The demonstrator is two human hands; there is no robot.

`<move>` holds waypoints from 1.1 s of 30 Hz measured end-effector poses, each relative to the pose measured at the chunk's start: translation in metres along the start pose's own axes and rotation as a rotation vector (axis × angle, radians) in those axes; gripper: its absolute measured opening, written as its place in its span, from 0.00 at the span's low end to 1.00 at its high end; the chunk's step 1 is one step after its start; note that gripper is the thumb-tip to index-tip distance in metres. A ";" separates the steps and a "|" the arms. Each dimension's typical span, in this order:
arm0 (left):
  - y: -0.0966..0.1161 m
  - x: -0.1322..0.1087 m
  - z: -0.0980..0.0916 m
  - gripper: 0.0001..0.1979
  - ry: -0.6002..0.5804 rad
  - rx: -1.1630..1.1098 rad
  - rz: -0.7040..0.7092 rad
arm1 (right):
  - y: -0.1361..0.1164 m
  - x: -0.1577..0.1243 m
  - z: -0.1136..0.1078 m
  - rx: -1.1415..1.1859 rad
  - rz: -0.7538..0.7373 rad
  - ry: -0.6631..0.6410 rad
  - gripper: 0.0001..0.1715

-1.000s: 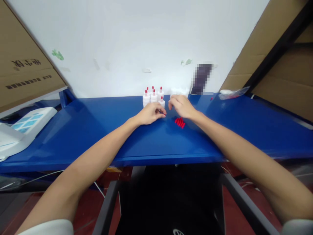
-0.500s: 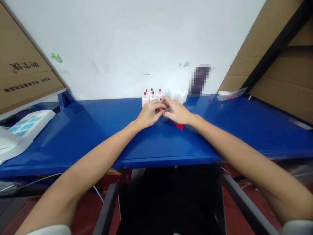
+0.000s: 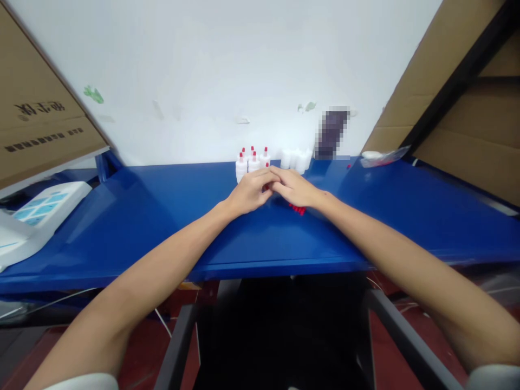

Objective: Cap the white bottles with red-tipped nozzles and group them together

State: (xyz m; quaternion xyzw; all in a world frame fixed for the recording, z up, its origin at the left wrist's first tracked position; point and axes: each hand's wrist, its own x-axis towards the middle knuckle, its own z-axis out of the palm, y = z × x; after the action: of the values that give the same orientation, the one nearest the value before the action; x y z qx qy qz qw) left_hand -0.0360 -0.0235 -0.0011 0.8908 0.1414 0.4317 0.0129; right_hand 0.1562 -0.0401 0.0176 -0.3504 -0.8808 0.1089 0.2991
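My left hand (image 3: pixel 251 192) and my right hand (image 3: pixel 297 187) meet above the blue table (image 3: pixel 162 216), fingers curled and fingertips together. A bit of a small red cap (image 3: pixel 266 188) shows between my left thumb and fingers; the rest is hidden. What my right fingers grip is covered. Just behind the hands stand several white bottles with pointed red caps (image 3: pixel 254 161). White bottles without visible red caps (image 3: pixel 300 161) are grouped behind my right hand. Loose red caps (image 3: pixel 298 209) lie in a small pile below my right hand.
A white device with blue panels (image 3: pixel 44 211) sits at the left. On the far right lies a clear plastic bag (image 3: pixel 384 157), with a single red piece (image 3: pixel 348 166) near it. Cardboard (image 3: pixel 44 108) flanks the left side, and a dark pixelated object (image 3: pixel 332 134) leans at the wall.
My right fingers have lowered slightly and closed in against the left fingertips. Both hands stay in nearly the same place; the bottles and the cap pile have not moved.
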 end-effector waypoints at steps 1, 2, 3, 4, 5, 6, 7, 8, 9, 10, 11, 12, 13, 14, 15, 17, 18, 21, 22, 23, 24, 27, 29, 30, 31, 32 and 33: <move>0.000 0.000 0.000 0.09 0.004 0.007 -0.013 | -0.001 0.000 0.000 -0.011 0.011 0.010 0.05; 0.000 0.000 0.001 0.08 0.006 0.020 -0.033 | -0.002 0.000 -0.001 -0.024 0.026 0.021 0.04; -0.001 0.000 0.001 0.08 0.006 0.036 -0.052 | -0.003 0.000 -0.001 -0.039 0.043 0.033 0.04; -0.001 0.000 0.001 0.08 0.004 0.049 -0.066 | -0.004 0.000 -0.002 -0.050 0.059 0.043 0.04; -0.002 -0.001 0.001 0.08 0.000 0.059 -0.076 | -0.005 0.000 -0.002 -0.058 0.074 0.049 0.05; -0.002 -0.001 0.000 0.08 -0.006 0.065 -0.082 | -0.005 0.000 -0.002 -0.064 0.088 0.053 0.06; -0.002 -0.001 0.000 0.08 -0.011 0.068 -0.084 | -0.005 0.000 -0.002 -0.068 0.100 0.054 0.06; -0.002 -0.001 0.000 0.07 -0.015 0.068 -0.085 | -0.005 0.000 -0.002 -0.069 0.108 0.053 0.07; -0.002 -0.001 0.000 0.07 -0.020 0.067 -0.086 | -0.004 0.000 -0.002 -0.067 0.107 0.048 0.06; -0.002 -0.001 0.000 0.07 -0.022 0.062 -0.084 | -0.004 0.000 -0.002 -0.060 0.097 0.041 0.06; -0.001 -0.001 0.000 0.07 -0.024 0.054 -0.078 | -0.004 0.001 -0.001 -0.051 0.080 0.034 0.05; -0.001 -0.001 0.000 0.08 -0.024 0.043 -0.068 | -0.003 0.001 -0.001 -0.041 0.061 0.026 0.04; -0.001 -0.001 0.000 0.08 -0.022 0.031 -0.056 | -0.003 0.001 0.000 -0.031 0.043 0.021 0.03; -0.001 -0.001 0.001 0.09 -0.021 0.021 -0.046 | -0.004 0.001 0.000 -0.023 0.030 0.017 0.03; -0.001 -0.001 0.001 0.10 -0.021 0.014 -0.040 | -0.004 0.001 0.000 -0.018 0.021 0.015 0.03; -0.001 -0.001 0.002 0.11 -0.024 0.010 -0.044 | -0.005 0.002 0.000 -0.014 0.017 0.018 0.03; -0.001 -0.001 0.002 0.12 -0.024 0.012 -0.050 | -0.005 0.002 0.000 -0.010 0.016 0.020 0.04; -0.001 -0.001 0.001 0.16 -0.014 0.012 -0.069 | -0.004 0.003 -0.002 0.003 0.020 0.047 0.05; -0.001 -0.001 0.000 0.17 -0.006 0.013 -0.079 | -0.003 0.003 -0.003 0.005 0.021 0.065 0.05; -0.001 -0.001 -0.001 0.18 0.005 0.016 -0.089 | -0.001 0.004 -0.004 0.002 0.026 0.089 0.05; 0.000 -0.001 -0.001 0.18 0.016 0.021 -0.097 | 0.001 0.004 -0.005 -0.007 0.036 0.118 0.05; 0.001 0.000 -0.003 0.17 0.033 0.039 -0.107 | 0.006 0.005 -0.009 -0.041 0.100 0.210 0.07; 0.000 0.000 -0.002 0.16 0.033 0.035 -0.103 | 0.009 0.005 -0.012 -0.036 0.145 0.253 0.07; 0.000 -0.001 -0.002 0.16 0.031 0.025 -0.104 | 0.010 0.004 -0.013 -0.021 0.158 0.266 0.07; -0.001 -0.001 -0.001 0.14 0.026 0.011 -0.106 | 0.011 0.004 -0.014 -0.004 0.166 0.275 0.07; -0.001 -0.001 0.000 0.12 0.012 -0.005 -0.109 | 0.012 0.004 -0.014 0.010 0.171 0.282 0.07; -0.001 -0.002 0.000 0.08 -0.014 -0.021 -0.116 | 0.012 0.004 -0.015 0.020 0.172 0.288 0.07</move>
State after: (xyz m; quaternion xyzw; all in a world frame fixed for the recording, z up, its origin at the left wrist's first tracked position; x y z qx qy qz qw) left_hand -0.0372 -0.0225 -0.0025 0.8839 0.1881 0.4255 0.0480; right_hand 0.1696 -0.0291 0.0261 -0.4337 -0.7943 0.0914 0.4155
